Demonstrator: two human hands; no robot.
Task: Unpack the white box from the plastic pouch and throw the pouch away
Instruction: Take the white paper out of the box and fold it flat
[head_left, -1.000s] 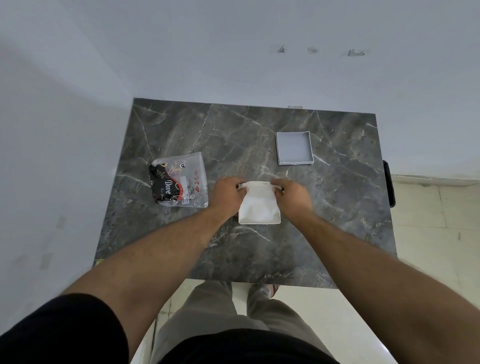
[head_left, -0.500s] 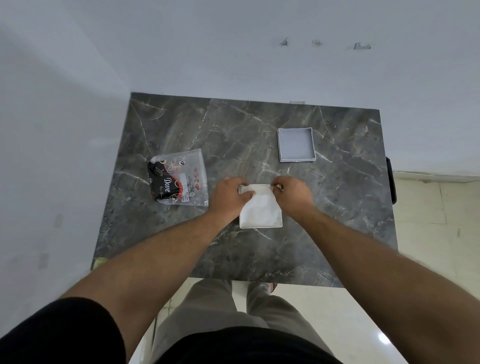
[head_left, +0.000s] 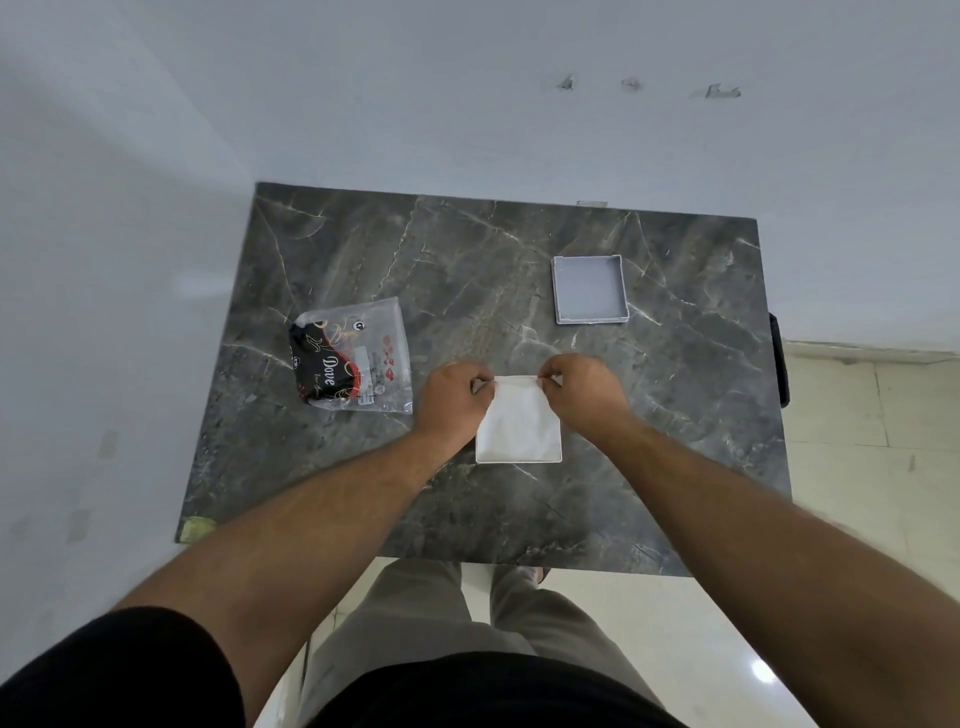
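A flat white square packet lies on the dark marble table near its middle; it looks like the white box inside its plastic pouch. My left hand pinches the packet's far left corner. My right hand pinches the far right corner. Both hands grip the pouch's top edge, which is bunched narrower than the near edge. The near edge rests flat on the table. I cannot tell the box from the pouch around it.
A clear plastic bag with a black and red "Dove" item lies to the left of my hands. A shallow grey open tray or lid sits at the back right. White walls close in behind and on the left. Tiled floor lies to the right.
My two hands have drawn closer together on the packet's far edge, which is now narrower and more gathered. The packet stays in the same place on the table.
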